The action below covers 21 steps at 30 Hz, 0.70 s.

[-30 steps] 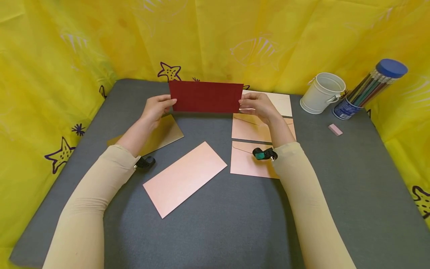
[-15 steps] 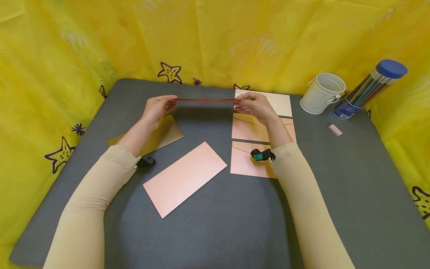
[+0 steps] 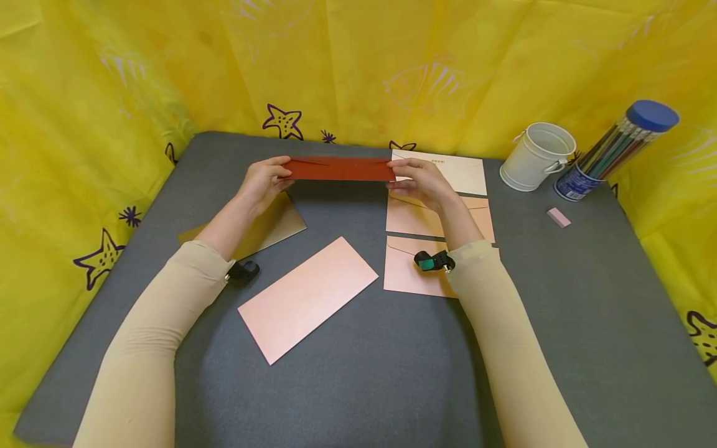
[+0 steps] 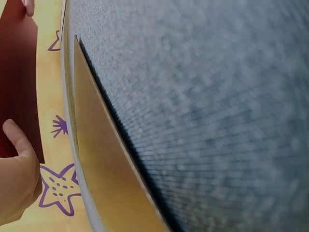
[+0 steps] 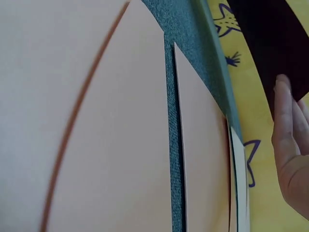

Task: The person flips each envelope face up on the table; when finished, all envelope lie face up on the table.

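Above the far part of the table, a red envelope [image 3: 338, 169] is pinched at its two short ends. My left hand [image 3: 262, 182] grips the left end and my right hand [image 3: 420, 179] the right. Its flap side tilts toward the head camera, so it looks like a narrow strip. In the left wrist view the thumb lies against the red paper [image 4: 19, 82]. Fingers press the envelope's dark-looking underside [image 5: 275, 43] in the right wrist view. Below the left forearm lies a gold envelope [image 3: 274, 227], partly covered. A pink envelope [image 3: 308, 300] lies slanted nearer the body.
On the right, a white envelope [image 3: 465, 174], a peach envelope [image 3: 411, 218] and a pink flap-side-up envelope [image 3: 403, 270] form a column, partly under the right arm. Beyond stand a white bucket [image 3: 529, 158], a pencil tin [image 3: 579, 180] and an eraser [image 3: 558, 217]. Yellow curtain [image 3: 358, 74] borders the table.
The red envelope has turned from its plain face, through edge-on, to its flap side. Both hands keep hold, and the right has shifted slightly left.
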Each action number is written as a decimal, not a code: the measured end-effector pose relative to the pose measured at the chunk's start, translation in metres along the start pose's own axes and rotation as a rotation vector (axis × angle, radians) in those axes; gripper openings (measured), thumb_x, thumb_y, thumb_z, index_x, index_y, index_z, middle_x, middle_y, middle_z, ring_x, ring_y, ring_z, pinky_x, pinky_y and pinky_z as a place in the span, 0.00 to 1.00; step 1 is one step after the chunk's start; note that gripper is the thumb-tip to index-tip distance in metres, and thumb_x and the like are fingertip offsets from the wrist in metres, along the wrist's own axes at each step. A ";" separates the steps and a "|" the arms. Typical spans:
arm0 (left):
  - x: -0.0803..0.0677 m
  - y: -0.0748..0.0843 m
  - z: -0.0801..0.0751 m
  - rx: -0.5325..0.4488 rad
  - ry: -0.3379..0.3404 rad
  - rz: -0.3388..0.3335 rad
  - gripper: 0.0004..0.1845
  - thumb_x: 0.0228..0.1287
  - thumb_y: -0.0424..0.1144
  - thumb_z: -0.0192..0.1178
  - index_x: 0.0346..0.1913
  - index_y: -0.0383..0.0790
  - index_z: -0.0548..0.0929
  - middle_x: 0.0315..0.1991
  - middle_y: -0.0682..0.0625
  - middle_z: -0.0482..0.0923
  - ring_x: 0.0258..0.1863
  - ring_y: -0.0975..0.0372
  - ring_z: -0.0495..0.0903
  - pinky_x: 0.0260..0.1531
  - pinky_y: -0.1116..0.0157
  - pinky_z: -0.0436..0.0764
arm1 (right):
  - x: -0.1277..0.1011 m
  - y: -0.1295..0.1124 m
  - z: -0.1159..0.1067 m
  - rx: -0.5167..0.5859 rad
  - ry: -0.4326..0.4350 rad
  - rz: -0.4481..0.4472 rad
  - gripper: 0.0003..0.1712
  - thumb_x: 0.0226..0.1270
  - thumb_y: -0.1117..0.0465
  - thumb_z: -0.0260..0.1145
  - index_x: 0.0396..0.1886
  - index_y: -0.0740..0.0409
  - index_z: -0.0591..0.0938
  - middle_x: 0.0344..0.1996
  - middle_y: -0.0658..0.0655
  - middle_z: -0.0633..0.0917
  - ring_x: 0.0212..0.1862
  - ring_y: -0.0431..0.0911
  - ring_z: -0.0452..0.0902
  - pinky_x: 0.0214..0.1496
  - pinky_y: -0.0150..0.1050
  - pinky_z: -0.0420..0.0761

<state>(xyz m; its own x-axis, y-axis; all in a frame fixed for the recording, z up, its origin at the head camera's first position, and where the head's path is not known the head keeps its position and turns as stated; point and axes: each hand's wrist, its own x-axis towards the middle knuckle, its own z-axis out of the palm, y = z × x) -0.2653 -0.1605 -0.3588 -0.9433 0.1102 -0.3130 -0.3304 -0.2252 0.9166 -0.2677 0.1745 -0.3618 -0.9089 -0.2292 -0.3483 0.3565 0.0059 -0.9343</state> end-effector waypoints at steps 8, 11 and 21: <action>0.003 0.000 0.005 0.035 0.110 0.013 0.30 0.67 0.22 0.53 0.71 0.35 0.63 0.68 0.43 0.61 0.48 0.66 0.75 0.41 0.79 0.79 | 0.003 0.003 0.005 0.092 0.013 -0.020 0.29 0.70 0.72 0.58 0.70 0.58 0.69 0.45 0.56 0.76 0.32 0.44 0.84 0.40 0.34 0.88; 0.005 -0.001 0.006 0.004 0.186 0.036 0.15 0.65 0.23 0.56 0.53 0.34 0.70 0.49 0.48 0.68 0.35 0.68 0.78 0.39 0.78 0.81 | 0.004 0.003 0.010 0.099 0.071 -0.023 0.31 0.68 0.72 0.60 0.70 0.60 0.68 0.42 0.57 0.78 0.31 0.43 0.84 0.39 0.33 0.87; 0.017 -0.004 0.007 0.048 0.312 0.030 0.07 0.67 0.23 0.53 0.44 0.34 0.74 0.40 0.49 0.66 0.28 0.67 0.76 0.36 0.78 0.82 | 0.014 0.006 0.026 0.151 0.194 -0.016 0.27 0.66 0.74 0.62 0.65 0.69 0.73 0.40 0.55 0.78 0.31 0.40 0.82 0.36 0.28 0.86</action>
<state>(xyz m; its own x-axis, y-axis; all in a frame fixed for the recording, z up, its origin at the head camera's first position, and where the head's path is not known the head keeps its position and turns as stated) -0.2792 -0.1513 -0.3665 -0.9191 -0.1994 -0.3400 -0.3073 -0.1774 0.9349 -0.2724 0.1456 -0.3700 -0.9342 -0.0369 -0.3549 0.3563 -0.1449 -0.9230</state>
